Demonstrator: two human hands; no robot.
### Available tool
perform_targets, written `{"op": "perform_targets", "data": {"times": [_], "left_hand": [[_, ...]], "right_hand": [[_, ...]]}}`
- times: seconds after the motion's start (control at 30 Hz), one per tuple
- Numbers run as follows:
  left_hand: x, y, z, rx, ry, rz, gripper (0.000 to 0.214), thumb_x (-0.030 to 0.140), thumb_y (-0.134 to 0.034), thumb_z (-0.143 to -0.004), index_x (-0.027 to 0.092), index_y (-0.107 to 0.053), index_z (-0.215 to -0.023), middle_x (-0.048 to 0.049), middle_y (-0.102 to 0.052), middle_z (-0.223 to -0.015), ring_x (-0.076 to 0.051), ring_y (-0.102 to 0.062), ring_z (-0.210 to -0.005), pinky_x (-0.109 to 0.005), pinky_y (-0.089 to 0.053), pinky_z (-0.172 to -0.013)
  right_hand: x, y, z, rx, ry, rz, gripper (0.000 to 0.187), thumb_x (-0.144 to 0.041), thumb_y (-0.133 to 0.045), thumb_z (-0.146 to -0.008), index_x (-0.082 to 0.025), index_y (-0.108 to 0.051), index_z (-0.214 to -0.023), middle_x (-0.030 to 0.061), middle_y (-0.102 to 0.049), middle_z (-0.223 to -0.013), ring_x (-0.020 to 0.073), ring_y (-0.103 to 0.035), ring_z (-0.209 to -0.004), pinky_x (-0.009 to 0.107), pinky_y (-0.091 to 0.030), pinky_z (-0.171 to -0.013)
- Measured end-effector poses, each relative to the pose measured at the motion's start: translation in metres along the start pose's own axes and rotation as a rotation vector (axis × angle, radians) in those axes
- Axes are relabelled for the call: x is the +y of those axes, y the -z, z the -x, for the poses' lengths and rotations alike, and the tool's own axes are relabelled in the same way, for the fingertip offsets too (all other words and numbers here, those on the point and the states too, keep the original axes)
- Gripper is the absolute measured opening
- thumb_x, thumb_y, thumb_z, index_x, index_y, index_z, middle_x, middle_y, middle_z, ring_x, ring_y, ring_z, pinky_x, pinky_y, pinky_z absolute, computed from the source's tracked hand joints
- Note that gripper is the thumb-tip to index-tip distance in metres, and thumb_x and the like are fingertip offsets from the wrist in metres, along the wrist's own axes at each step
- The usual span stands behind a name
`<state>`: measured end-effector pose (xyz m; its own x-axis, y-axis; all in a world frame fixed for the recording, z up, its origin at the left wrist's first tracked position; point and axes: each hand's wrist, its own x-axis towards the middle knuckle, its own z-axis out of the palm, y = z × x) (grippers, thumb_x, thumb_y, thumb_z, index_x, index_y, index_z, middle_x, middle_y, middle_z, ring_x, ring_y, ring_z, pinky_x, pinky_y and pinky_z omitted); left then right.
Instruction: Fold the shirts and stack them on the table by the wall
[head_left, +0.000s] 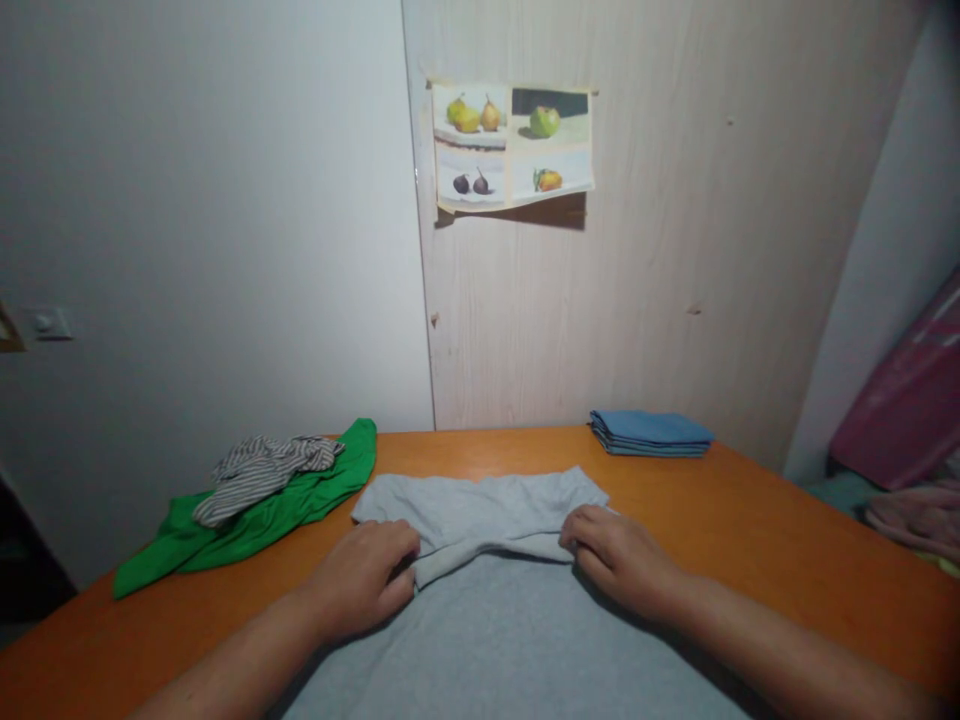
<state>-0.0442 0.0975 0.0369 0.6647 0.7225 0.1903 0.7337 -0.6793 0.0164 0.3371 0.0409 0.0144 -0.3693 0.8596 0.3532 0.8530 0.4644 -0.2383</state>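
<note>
A light grey T-shirt [510, 640] lies across the front of the table and runs out of view at the bottom. Its far part is turned over, making a raised folded edge between my hands. At the left end of this fold, my left hand [371, 575] pinches the cloth between thumb and fingers. My right hand [619, 555] is closed on the right end, its fingertips curled over the fabric. Beyond the fold, the far strip of the shirt rests slightly wrinkled on the wood.
On the orange table [750, 540], a green garment [247, 540] lies at the left with a crumpled striped cloth [270, 470] on top. A folded blue stack [652, 428] sits at the back right. Behind stands a wall with a fruit picture [514, 148]; a pink item [900, 400] is far right.
</note>
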Motion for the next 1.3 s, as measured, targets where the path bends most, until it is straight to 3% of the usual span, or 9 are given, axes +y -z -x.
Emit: {"op": "perform_targets", "data": {"times": [0.13, 0.3, 0.43, 0.6, 0.73, 0.87, 1.0, 1.1, 1.3], "left_hand": [[-0.033, 0.0, -0.006, 0.238, 0.328, 0.178, 0.022, 0.034, -0.039, -0.096, 0.023, -0.058, -0.092, -0.0038, -0.066, -0.09, -0.022, -0.062, -0.086, -0.029, -0.04, -0.072], [-0.084, -0.003, -0.008, 0.439, 0.742, 0.298, 0.016, 0.03, -0.046, -0.085, 0.02, -0.06, -0.085, -0.0043, -0.068, -0.082, -0.022, -0.061, -0.08, -0.027, -0.037, -0.065], [-0.094, -0.015, -0.01, 0.404, 0.807, 0.356, 0.035, 0.048, -0.049, -0.085, 0.02, -0.058, -0.067, -0.0031, -0.064, -0.066, -0.021, -0.059, -0.067, -0.027, -0.031, -0.057], [-0.091, -0.033, -0.025, 0.403, 0.841, 0.539, 0.036, 0.052, -0.057, -0.075, 0.02, -0.057, -0.058, -0.0014, -0.058, -0.054, -0.019, -0.053, -0.057, -0.026, -0.027, -0.052], [-0.087, -0.035, -0.035, 0.416, 0.821, 0.616, 0.024, 0.042, -0.055, -0.07, 0.021, -0.054, -0.059, 0.0009, -0.054, -0.053, -0.016, -0.048, -0.053, -0.025, -0.028, -0.05], [-0.08, -0.029, -0.034, 0.443, 0.837, 0.588, 0.018, 0.035, -0.052, -0.072, 0.022, -0.05, -0.061, 0.0015, -0.053, -0.055, -0.015, -0.047, -0.054, -0.025, -0.028, -0.05], [-0.074, -0.025, -0.023, 0.447, 0.858, 0.509, 0.014, 0.03, -0.051, -0.075, 0.022, -0.049, -0.063, 0.0008, -0.056, -0.058, -0.016, -0.05, -0.058, -0.025, -0.026, -0.052], [-0.07, -0.026, -0.013, 0.41, 0.829, 0.476, 0.013, 0.026, -0.052, -0.074, 0.022, -0.048, -0.063, 0.0017, -0.055, -0.057, -0.015, -0.05, -0.058, -0.025, -0.024, -0.052], [-0.059, -0.028, 0.001, 0.312, 0.729, 0.414, 0.022, 0.022, -0.051, -0.082, 0.02, -0.049, -0.061, 0.0012, -0.056, -0.059, -0.014, -0.05, -0.059, -0.026, -0.024, -0.055]], "right_hand": [[0.014, 0.0, -0.015, 0.184, -0.197, -0.078, 0.027, -0.026, -0.047, -0.092, -0.02, -0.07, -0.104, 0.0083, -0.071, -0.101, 0.0218, -0.064, -0.093, 0.032, -0.045, -0.082], [0.063, -0.005, -0.026, 0.269, -0.477, -0.154, 0.035, -0.038, -0.048, -0.091, -0.019, -0.071, -0.108, 0.0104, -0.074, -0.102, 0.0232, -0.067, -0.091, 0.032, -0.047, -0.079], [0.09, -0.006, -0.034, 0.228, -0.72, -0.084, 0.053, -0.042, -0.048, -0.091, -0.01, -0.062, -0.13, 0.0154, -0.074, -0.107, 0.0272, -0.068, -0.094, 0.034, -0.047, -0.076], [0.083, -0.007, -0.041, 0.143, -0.807, -0.02, 0.056, -0.045, -0.048, -0.092, -0.009, -0.061, -0.134, 0.02, -0.07, -0.121, 0.0294, -0.067, -0.107, 0.036, -0.048, -0.087], [0.061, -0.007, -0.046, 0.214, -0.7, 0.129, 0.054, -0.042, -0.052, -0.091, -0.011, -0.06, -0.135, 0.0196, -0.066, -0.129, 0.0319, -0.06, -0.119, 0.039, -0.045, -0.095], [0.026, -0.007, -0.057, 0.276, -0.385, 0.08, 0.039, -0.038, -0.052, -0.094, -0.016, -0.067, -0.123, 0.015, -0.068, -0.12, 0.0271, -0.06, -0.116, 0.036, -0.043, -0.099], [-0.032, -0.013, -0.078, 0.147, -0.105, -0.138, 0.032, -0.037, -0.053, -0.096, -0.018, -0.071, -0.113, 0.0119, -0.072, -0.113, 0.0235, -0.064, -0.107, 0.033, -0.044, -0.093], [-0.087, -0.023, -0.1, 0.048, -0.011, -0.234, 0.036, -0.04, -0.055, -0.095, -0.017, -0.07, -0.119, 0.0127, -0.071, -0.117, 0.0241, -0.064, -0.107, 0.033, -0.045, -0.092], [-0.178, -0.063, -0.146, -0.102, 0.049, -0.045, 0.038, -0.046, -0.054, -0.093, -0.016, -0.07, -0.11, 0.0168, -0.072, -0.11, 0.0302, -0.065, -0.103, 0.039, -0.048, -0.085]]}}
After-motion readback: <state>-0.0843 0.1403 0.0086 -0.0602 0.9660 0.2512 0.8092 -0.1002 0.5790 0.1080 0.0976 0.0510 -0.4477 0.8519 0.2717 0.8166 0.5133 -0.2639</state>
